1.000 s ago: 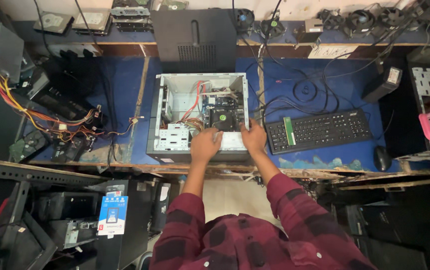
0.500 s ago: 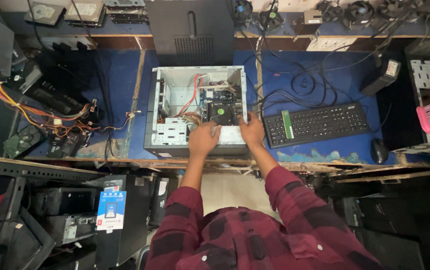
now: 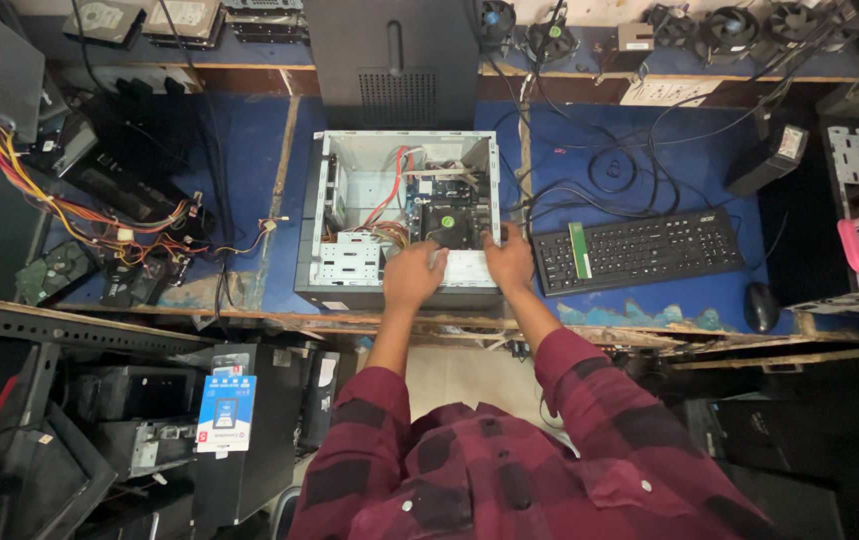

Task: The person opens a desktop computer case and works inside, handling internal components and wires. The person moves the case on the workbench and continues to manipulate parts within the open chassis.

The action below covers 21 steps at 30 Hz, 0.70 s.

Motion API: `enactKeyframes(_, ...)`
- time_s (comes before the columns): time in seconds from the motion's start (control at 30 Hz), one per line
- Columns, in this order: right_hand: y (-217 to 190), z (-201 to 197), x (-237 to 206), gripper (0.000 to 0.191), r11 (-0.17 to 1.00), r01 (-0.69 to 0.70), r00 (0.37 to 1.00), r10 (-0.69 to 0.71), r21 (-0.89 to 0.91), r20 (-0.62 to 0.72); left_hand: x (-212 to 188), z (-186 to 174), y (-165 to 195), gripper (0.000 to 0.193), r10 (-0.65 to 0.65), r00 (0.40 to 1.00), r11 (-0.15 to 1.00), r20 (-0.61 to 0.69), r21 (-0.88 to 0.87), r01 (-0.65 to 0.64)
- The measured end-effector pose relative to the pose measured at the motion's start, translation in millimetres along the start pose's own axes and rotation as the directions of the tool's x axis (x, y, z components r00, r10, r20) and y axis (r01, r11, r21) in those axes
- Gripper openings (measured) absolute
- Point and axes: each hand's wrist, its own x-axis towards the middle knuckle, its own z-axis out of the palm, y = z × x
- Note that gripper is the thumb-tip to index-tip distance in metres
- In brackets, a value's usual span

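An open computer case lies on its side on the blue worktop, its inside facing up, directly ahead of both hands. The left hand rests curled over the near edge of the case, fingers down on a pale flat part just inside the rim; whether it grips anything I cannot tell. The right hand sits at the near right corner of the case, fingers folded against the metal wall beside the black cooling fan; it looks closed loosely on the rim, holding nothing loose.

The case is sheet metal, so it should be stiff and fairly heavy, with thin edges that may be sharp. The frame rims and corners, where the hands already are, seem the safest places to take hold. The circuit board, fan and the red and grey wires beyond the left hand are likely fragile and should not bear any load.

Just right of the right hand lies a black keyboard, and farther right a mouse. Well to the left of the left hand sits a tangle of yellow and red cables.
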Motion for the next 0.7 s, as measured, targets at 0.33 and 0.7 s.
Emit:
enactKeyframes(0.33, 0.9, 0.1, -1.4, 0.045, 1.0, 0.023, 1.0, -0.023, 0.005, -0.012, -0.1, 3.1, -1.6, 0.032, -0.008, 1.0, 1.0, 0.016, 0.006, 0.008)
enactKeyframes(0.7, 9.3, 5.6, 1.2, 0.043, 0.999, 0.019, 1.0, -0.018, 0.047, -0.023, -1.1, 6.1, -2.9, 0.033, 0.002, 1.0, 1.0, 0.015, 0.02, -0.003)
